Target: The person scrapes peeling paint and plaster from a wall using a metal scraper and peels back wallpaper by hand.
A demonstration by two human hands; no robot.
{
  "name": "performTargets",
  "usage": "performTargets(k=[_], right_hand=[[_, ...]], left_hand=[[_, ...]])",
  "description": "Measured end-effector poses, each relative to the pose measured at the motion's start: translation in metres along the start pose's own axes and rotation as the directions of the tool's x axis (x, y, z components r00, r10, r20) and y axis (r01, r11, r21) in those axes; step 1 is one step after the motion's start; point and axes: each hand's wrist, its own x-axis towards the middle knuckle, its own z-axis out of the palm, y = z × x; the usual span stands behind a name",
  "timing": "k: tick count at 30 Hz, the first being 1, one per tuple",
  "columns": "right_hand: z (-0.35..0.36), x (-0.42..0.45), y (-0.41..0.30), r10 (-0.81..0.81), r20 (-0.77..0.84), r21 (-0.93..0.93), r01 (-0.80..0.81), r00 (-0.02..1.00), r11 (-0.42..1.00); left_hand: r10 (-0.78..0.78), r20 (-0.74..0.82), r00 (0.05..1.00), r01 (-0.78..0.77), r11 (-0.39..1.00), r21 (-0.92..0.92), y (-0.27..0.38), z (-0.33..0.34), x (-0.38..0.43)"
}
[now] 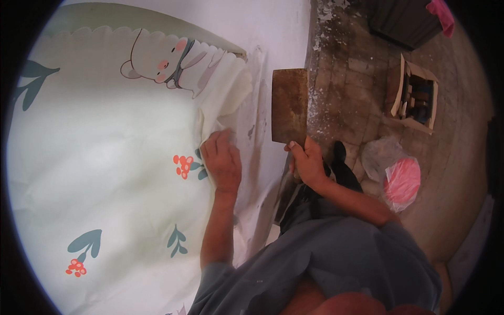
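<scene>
A cream sheet (pixel 118 177), printed with a bear, leaves and orange-red berries, covers the left side of the view. Its right edge is folded and wrinkled. My left hand (pixel 222 159) rests with bent fingers on this crumpled edge, slightly blurred; whether it grips the material cannot be told. My right hand (pixel 311 163) is closed on the handle of a broad, rectangular cleaver-like blade (pixel 289 106), brown and stained. The blade stands out beyond the fingers, in front of the white edge beside the sheet.
A white, dirt-marked surface (pixel 262 157) borders the sheet. On the brown tiled floor (pixel 346 94) are an open cardboard box (pixel 435 102) with things inside, a pink object (pixel 402 181) in clear plastic and a dark bin (pixel 405 19) with pink material at its rim.
</scene>
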Motion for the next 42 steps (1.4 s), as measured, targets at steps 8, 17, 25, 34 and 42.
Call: performTargets(k=[8,17,25,34,42], right_hand=[[-0.006,0.007,-0.001,0.026,0.036,-0.12,-0.021,0.999,0.993],[-0.018,0.013,0.004,0.028,0.031,-0.208,-0.021,0.999,0.978],[-0.018,0.024,0.02,0.029,0.049,-0.197,-0.019,0.998,0.98],[-0.017,0.036,0.01,0.037,0.049,-0.062,-0.034,0.998,0.997],[-0.024,0.047,0.014,0.061,0.094,-0.037,-0.058,0.994,0.998]], left_hand=[[0.027,-0.014,1.0,-0.026,0.999,0.023,-0.003,0.002,0.0],[0.017,-0.011,1.0,-0.017,1.0,0.014,-0.004,0.002,0.0],[0.025,-0.03,0.999,-0.024,0.999,0.026,-0.002,0.004,0.002],[0.016,-0.025,1.0,-0.015,1.0,0.026,-0.002,0.004,0.0],[0.018,-0.019,1.0,-0.017,0.999,0.034,0.0,0.003,0.003]])
